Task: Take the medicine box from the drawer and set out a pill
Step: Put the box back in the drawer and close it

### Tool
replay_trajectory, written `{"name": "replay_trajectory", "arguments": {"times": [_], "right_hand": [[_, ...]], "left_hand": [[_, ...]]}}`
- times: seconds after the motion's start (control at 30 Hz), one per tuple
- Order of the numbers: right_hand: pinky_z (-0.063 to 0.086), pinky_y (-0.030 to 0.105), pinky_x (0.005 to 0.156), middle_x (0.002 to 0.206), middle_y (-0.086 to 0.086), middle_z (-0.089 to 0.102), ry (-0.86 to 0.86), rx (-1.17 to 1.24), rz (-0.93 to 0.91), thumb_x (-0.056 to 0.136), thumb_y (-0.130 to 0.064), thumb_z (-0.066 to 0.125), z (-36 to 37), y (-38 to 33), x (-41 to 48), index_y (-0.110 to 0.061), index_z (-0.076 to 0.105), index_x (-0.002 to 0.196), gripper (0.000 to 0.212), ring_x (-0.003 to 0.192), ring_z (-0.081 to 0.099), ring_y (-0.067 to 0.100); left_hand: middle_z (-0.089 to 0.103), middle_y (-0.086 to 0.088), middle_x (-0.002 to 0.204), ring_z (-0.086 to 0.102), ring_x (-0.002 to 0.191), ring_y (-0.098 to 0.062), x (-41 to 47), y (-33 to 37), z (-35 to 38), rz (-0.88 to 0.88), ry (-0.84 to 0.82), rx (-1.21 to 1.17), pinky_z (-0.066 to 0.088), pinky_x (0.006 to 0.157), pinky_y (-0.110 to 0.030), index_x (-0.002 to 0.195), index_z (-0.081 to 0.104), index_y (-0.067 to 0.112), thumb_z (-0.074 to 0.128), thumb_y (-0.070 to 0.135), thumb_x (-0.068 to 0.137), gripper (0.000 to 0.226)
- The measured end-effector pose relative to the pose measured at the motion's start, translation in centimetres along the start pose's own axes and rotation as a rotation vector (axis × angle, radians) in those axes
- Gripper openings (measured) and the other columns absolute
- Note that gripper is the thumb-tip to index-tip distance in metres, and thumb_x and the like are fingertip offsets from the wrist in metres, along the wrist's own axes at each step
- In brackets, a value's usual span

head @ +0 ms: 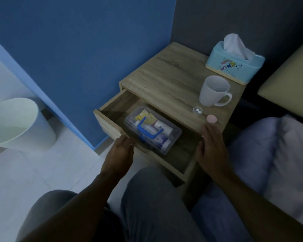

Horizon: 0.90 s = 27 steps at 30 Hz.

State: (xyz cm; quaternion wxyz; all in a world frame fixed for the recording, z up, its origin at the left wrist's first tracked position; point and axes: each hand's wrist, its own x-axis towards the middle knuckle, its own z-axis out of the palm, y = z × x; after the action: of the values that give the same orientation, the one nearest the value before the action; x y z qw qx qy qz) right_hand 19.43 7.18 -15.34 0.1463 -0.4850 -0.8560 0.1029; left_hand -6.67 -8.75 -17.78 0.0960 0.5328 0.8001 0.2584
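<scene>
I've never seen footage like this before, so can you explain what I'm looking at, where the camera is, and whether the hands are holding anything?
There is no machine here. A person wears a wide-angle camera on the head, so this single picture looks down past their knees at their own hands. The left hand and right hand hover open on either side of an open drawer in a wooden bedside table. Neither holds anything. In the drawer lies a clear medicine box with a blue handle. On the tabletop stand a white mug, a tissue box, a small clear dish with two white pills, and a pink cap. A pale bin stands on the floor.
</scene>
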Motion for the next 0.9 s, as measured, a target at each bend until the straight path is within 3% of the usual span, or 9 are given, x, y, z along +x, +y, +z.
{"name": "replay_trajectory", "arguments": {"times": [0.1, 0.2, 0.37, 0.53, 0.6, 0.73, 0.9], "right_hand": [[0.014, 0.043, 0.123, 0.16, 0.021, 0.025, -0.073, -0.054, 0.0, 0.097, -0.017, 0.04, 0.0, 0.8, -0.3, 0.002, 0.032, 0.151, 0.058, 0.152, 0.016, 0.031], [0.01, 0.041, 0.124, 0.163, 0.019, 0.017, -0.147, -0.094, 0.009, 0.1, -0.017, 0.041, -0.4, 0.7, 0.0, 0.0, 0.026, 0.153, 0.058, 0.153, 0.008, 0.031], [0.021, 0.047, 0.122, 0.161, 0.021, 0.023, -0.144, -0.145, 0.006, 0.093, -0.028, 0.029, -0.6, 0.5, 0.3, 0.001, 0.03, 0.152, 0.065, 0.151, 0.016, 0.035], [0.018, 0.045, 0.121, 0.159, 0.023, 0.027, -0.106, -0.174, 0.017, 0.093, -0.027, 0.029, -0.1, 0.2, 0.2, 0.002, 0.032, 0.15, 0.064, 0.15, 0.021, 0.036], [0.023, 0.047, 0.12, 0.156, 0.025, 0.032, -0.085, -0.176, 0.018, 0.088, -0.031, 0.022, 0.1, 0.3, 0.2, 0.004, 0.037, 0.148, 0.071, 0.147, 0.026, 0.038], [0.026, 0.046, 0.118, 0.156, 0.022, 0.033, -0.076, -0.196, 0.008, 0.089, -0.031, 0.026, 0.0, 0.4, 0.3, 0.0, 0.038, 0.148, 0.068, 0.147, 0.027, 0.036], [0.045, 0.051, 0.106, 0.149, 0.024, 0.045, -0.03, -0.213, 0.025, 0.088, -0.03, 0.031, 0.2, 0.3, 0.7, 0.002, 0.049, 0.141, 0.065, 0.14, 0.042, 0.038]], "left_hand": [[0.053, -0.006, 0.135, 0.054, 0.121, -0.025, -0.3, 0.8, 0.8, -0.438, 0.056, -0.202, 0.05, 0.098, -0.041, 0.127, 0.051, 0.019, 0.05, 0.036, 0.096, 0.035], [0.033, -0.008, 0.157, 0.035, 0.142, -0.028, 0.2, 1.8, 1.5, -0.599, -0.023, -0.388, 0.034, 0.112, -0.047, 0.151, 0.023, 0.017, 0.045, 0.038, 0.099, 0.06], [0.045, -0.009, 0.148, 0.05, 0.13, -0.025, 1.1, 3.6, 2.5, -0.589, -0.027, -0.639, 0.044, 0.1, -0.037, 0.153, -0.001, 0.019, 0.041, 0.026, 0.102, 0.066], [0.048, -0.009, 0.144, 0.05, 0.109, -0.007, 1.8, 3.8, 3.4, -0.549, -0.013, -0.702, 0.041, 0.089, -0.024, 0.153, -0.005, 0.017, 0.038, 0.022, 0.102, 0.067], [0.048, -0.009, 0.143, 0.049, 0.11, -0.007, 2.4, 3.8, 3.8, -0.535, -0.011, -0.728, 0.041, 0.091, -0.025, 0.153, -0.006, 0.017, 0.038, 0.023, 0.102, 0.067], [0.044, -0.012, 0.143, 0.053, 0.117, -0.015, 4.0, 3.8, 4.9, -0.488, -0.007, -0.734, 0.046, 0.093, -0.03, 0.152, -0.01, 0.021, 0.039, 0.027, 0.101, 0.071], [0.035, -0.013, 0.148, 0.047, 0.127, -0.025, 6.6, 5.0, 6.1, -0.472, -0.009, -0.798, 0.044, 0.101, -0.038, 0.151, -0.015, 0.025, 0.039, 0.03, 0.1, 0.074]]}}
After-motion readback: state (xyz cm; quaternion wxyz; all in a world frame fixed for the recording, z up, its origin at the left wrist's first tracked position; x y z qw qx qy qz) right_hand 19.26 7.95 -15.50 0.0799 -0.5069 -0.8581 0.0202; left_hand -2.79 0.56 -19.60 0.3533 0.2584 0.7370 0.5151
